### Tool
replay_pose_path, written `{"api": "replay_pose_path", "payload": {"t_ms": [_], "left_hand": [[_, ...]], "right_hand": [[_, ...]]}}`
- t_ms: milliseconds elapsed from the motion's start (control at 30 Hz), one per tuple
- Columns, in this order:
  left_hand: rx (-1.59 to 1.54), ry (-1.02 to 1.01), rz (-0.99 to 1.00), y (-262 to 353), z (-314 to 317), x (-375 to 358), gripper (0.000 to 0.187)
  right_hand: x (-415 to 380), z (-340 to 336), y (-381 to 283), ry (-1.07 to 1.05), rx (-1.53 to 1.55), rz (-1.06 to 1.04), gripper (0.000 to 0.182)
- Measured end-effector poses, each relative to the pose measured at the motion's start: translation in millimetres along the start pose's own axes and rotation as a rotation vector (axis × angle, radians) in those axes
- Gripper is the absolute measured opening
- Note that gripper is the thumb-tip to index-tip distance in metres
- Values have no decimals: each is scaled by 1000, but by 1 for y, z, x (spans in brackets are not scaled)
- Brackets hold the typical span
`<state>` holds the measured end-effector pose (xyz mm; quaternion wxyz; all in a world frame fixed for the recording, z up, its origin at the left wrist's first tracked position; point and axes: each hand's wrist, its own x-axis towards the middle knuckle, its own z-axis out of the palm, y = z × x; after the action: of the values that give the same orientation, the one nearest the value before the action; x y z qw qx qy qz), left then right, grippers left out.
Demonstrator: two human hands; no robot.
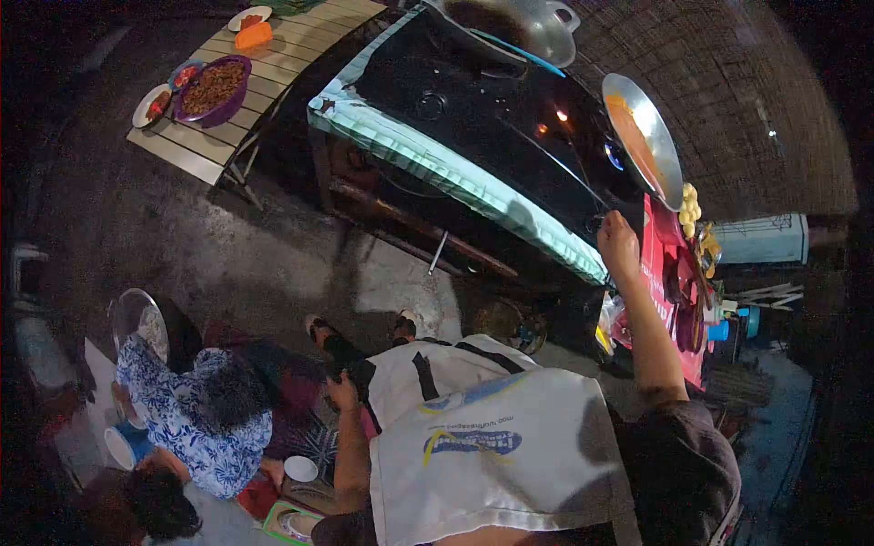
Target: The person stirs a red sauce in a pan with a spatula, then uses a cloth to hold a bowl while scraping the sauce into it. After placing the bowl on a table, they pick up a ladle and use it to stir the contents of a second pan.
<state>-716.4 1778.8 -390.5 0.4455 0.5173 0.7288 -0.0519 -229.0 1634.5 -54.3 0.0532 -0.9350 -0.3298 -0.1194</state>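
Note:
My right hand (619, 244) is closed at the right front corner of the black stove (473, 100). A thin pale line, perhaps a rod or the stove's edge, runs across the top towards my fingers; what they hold is hidden. Just beyond the hand, a metal pan (648, 150) with orange-red sauce inside stands steeply tilted. Small flames (551, 123) glow on the stove. My left hand (343, 393) hangs beside my white apron (492, 446), fingers loosely apart, with dark cloth near them. At the stove's far end sits a large wok (537, 27) with a blue-handled utensil across it.
A slatted table (291, 55) at upper left bears a purple bowl (214, 91) of brown food and several small plates. A person in a blue-and-white patterned shirt (196, 419) sits low at left, beside a large metal bowl (137, 314). Red packaging (660, 264) lies right of my arm.

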Motion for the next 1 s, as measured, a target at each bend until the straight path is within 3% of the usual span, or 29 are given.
{"api": "replay_pose_path", "payload": {"t_ms": [67,200,300,367,467,567,800,867,1000], "left_hand": [[-189,21,80,-5,3,1,66],[-135,34,-23,8,-6,-12,66],[-153,36,58,-17,3,-3,64],[-257,30,72,13,-20,-32,62],[-365,89,152,-34,10,2,59],[-198,87,85,-7,-13,-20,59],[-195,149,-34,-18,1,4,58],[-241,40,-61,13,-24,-10,59],[-139,12,31,12,-30,4,59]], "right_hand": [[16,2,-20,-73,-5,-76,12],[59,20,-55,-98,0,-108,13],[94,34,-74,-84,-43,-147,14],[116,43,-83,-77,-72,-172,15],[146,55,-86,-53,-115,-194,16],[161,58,-87,-58,-138,-181,16],[151,45,-89,-79,-128,-167,16],[141,44,-84,-54,-57,-201,15],[81,27,-73,-11,73,-150,10]]}}
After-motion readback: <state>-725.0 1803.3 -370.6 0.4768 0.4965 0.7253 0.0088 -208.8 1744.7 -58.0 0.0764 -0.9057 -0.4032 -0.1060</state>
